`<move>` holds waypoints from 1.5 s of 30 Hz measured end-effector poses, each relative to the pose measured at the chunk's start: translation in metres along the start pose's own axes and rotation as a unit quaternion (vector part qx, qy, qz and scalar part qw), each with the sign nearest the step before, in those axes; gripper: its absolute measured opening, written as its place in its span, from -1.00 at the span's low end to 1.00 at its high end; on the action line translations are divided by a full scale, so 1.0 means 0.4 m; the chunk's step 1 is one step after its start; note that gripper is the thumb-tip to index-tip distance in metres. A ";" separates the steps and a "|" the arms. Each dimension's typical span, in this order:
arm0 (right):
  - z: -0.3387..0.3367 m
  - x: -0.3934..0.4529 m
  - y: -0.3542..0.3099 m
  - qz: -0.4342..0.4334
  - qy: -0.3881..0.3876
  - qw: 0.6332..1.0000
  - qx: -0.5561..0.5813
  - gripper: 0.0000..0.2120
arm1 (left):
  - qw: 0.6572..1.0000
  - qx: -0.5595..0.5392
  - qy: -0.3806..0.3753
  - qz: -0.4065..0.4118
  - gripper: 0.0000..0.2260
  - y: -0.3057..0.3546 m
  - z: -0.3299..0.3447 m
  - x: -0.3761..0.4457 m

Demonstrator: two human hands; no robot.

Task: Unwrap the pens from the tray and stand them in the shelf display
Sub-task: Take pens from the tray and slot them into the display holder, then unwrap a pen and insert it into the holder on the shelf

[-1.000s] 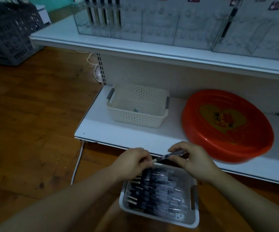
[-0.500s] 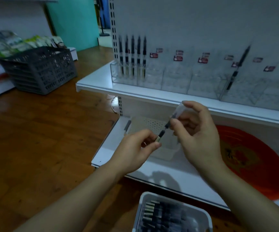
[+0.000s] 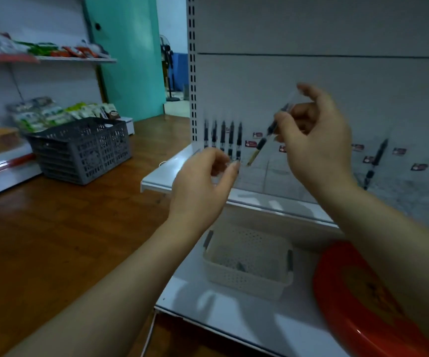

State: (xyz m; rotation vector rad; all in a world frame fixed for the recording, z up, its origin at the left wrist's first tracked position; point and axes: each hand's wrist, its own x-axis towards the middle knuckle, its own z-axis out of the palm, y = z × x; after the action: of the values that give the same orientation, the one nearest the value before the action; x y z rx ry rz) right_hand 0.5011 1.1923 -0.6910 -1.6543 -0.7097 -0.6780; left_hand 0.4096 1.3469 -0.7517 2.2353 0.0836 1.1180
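My right hand [image 3: 316, 140] is raised in front of the upper shelf and pinches a black pen [image 3: 262, 144] by its upper half. The pen slants with its tip down to the left, and a bit of clear wrapper shows at its top end. My left hand [image 3: 203, 181] hovers just left of the tip, fingers loosely curled, not touching the pen; nothing shows between them. Several black pens [image 3: 222, 137] stand upright in the clear shelf display [image 3: 285, 176] at its left end. One more pen [image 3: 375, 161] leans further right. The pen tray is out of view.
On the lower shelf [image 3: 234, 318] sit a cream perforated basket [image 3: 247, 269] and a red round tray [image 3: 357, 313]. A grey crate [image 3: 82, 148] stands on the wooden floor to the left, with stocked shelves behind it.
Both hands rose from the tray to the display level. My left hand let go of the pen's lower end, and my right hand carries the pen alone. My head tilted up, so the tray left the view.
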 end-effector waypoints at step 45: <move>0.093 0.072 0.083 0.034 -0.164 0.971 -0.169 -0.60 | 0.962 0.094 -0.118 -0.229 -0.26 -0.128 0.082 0.166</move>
State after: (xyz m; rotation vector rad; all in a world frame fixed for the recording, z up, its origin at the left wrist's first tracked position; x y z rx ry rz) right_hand 0.5471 1.2262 -0.6971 -2.1278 -0.7972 -0.4987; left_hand 0.4873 1.3925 -0.7484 2.3294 0.5975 0.6103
